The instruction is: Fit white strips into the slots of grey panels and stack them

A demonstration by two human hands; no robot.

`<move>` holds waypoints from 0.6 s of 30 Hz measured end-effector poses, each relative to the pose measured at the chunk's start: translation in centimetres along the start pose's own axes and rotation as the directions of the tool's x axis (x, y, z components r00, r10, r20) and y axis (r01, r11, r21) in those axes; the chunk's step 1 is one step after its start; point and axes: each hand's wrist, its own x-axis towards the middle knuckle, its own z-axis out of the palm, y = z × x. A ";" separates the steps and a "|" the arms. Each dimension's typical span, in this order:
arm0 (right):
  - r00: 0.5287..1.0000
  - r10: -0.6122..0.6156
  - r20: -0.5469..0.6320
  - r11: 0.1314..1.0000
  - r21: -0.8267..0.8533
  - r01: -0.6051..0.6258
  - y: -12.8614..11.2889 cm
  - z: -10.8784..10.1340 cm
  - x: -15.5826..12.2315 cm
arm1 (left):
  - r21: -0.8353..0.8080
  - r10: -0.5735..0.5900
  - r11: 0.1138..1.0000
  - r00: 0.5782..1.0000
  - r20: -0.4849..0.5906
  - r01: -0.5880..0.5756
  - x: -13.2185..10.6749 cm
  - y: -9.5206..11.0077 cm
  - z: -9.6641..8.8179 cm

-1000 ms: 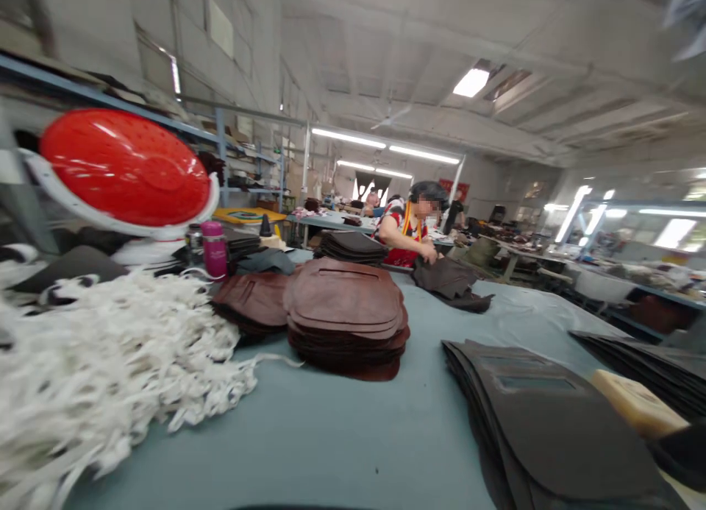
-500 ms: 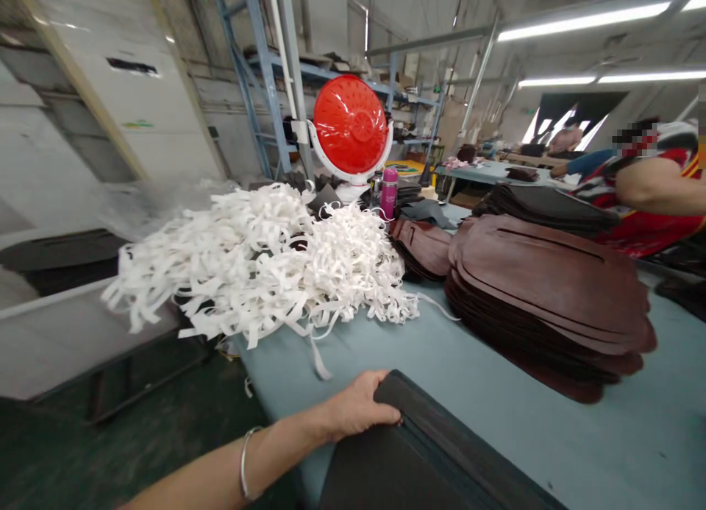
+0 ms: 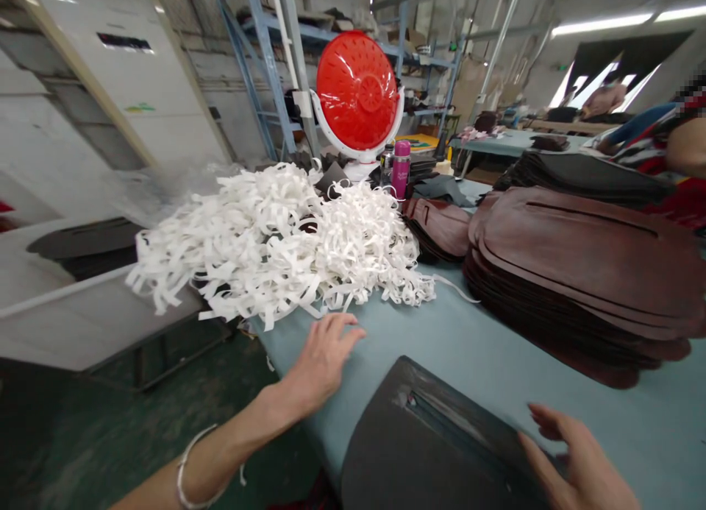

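Lying by right hand (image 3: 582, 462): smooth dark panel (image 3: 422, 455), slotted, round-cornered.

Dark grey flat panel with a slot (image 3: 424, 444): lower part cut off by bottom edge
Right hand (image 3: 573, 458): blurred; contact with panel unclear
Brown leather panel stack (image 3: 579, 238): right end meets picture edge
Magenta cylindrical bottle (image 3: 401, 173): lettering too small to read

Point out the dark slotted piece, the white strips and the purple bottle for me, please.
Dark slotted piece (image 3: 422, 451), head view: flat upper face.
White strips (image 3: 290, 265), head view: middle of the heap.
Purple bottle (image 3: 400, 173), head view: its side.
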 end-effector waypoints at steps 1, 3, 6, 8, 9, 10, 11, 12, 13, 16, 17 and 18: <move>0.998 -0.054 0.009 0.999 0.007 0.054 -2.1 0.7 0.3 | 0.118 -0.026 0.993 0.999 -0.022 0.029 -0.3 -1.1 -0.2; 0.984 -0.175 0.037 0.984 0.036 0.174 -6.6 2.3 0.8 | 0.247 -0.012 0.969 0.999 -0.044 0.023 -0.6 -2.4 -0.3; 0.899 -0.414 0.144 0.904 0.176 0.389 -13.1 4.9 1.0 | 0.163 0.161 0.974 0.987 -0.018 -0.156 -0.5 -1.3 0.1; 0.843 -0.492 0.218 0.866 0.227 0.446 -16.4 5.9 0.8 | 0.020 0.284 0.959 0.959 -0.007 -0.284 -0.1 0.7 0.6; 0.837 -0.484 0.256 0.872 0.223 0.436 -17.4 6.0 0.7 | -0.046 0.325 0.944 0.946 -0.007 -0.325 0.1 1.7 0.9; 0.845 -0.450 0.287 0.891 0.205 0.405 -17.9 5.8 0.7 | -0.104 0.347 0.933 0.938 -0.010 -0.346 0.3 2.5 1.1; 0.862 -0.400 0.312 0.915 0.188 0.356 -17.8 5.4 0.5 | -0.153 0.349 0.926 0.937 -0.013 -0.346 0.5 3.0 1.3; 0.879 -0.342 0.331 0.938 0.180 0.297 -17.1 4.7 0.4 | -0.198 0.338 0.922 0.941 -0.010 -0.333 0.6 3.3 1.4; 0.896 -0.280 0.346 0.956 0.183 0.229 -16.0 3.9 0.1 | -0.244 0.327 0.917 0.945 0.003 -0.316 0.7 3.3 1.6; 0.924 -0.081 0.374 0.979 0.206 0.002 -10.7 0.9 -1.9 | -0.380 0.337 0.882 0.937 0.092 -0.280 0.8 3.1 2.3; 0.929 -0.006 0.370 0.978 0.195 -0.072 -8.7 0.0 -2.9 | -0.415 0.356 0.867 0.926 0.126 -0.277 0.8 3.2 2.7; 0.934 0.071 0.350 0.975 0.171 -0.138 -7.0 -0.8 -4.0 | -0.442 0.377 0.854 0.913 0.157 -0.276 0.7 3.6 3.2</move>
